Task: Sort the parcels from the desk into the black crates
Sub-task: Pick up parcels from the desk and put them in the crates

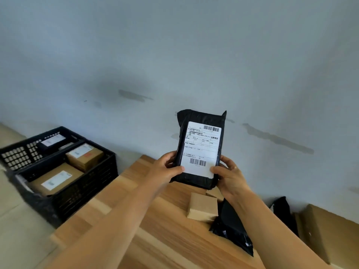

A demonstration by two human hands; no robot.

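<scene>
Parcel label (200, 150): barcodes, "业务类型"

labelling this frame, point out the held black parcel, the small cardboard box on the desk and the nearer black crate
held black parcel (200, 150): head view, its white label
small cardboard box (203, 205): head view, top face
nearer black crate (85, 191): head view, side wall

Wooden desk (159, 226), small cardboard box (203, 209), black mailer bag (233, 228) lying on it

Head view, down over desk (155, 220)
</scene>
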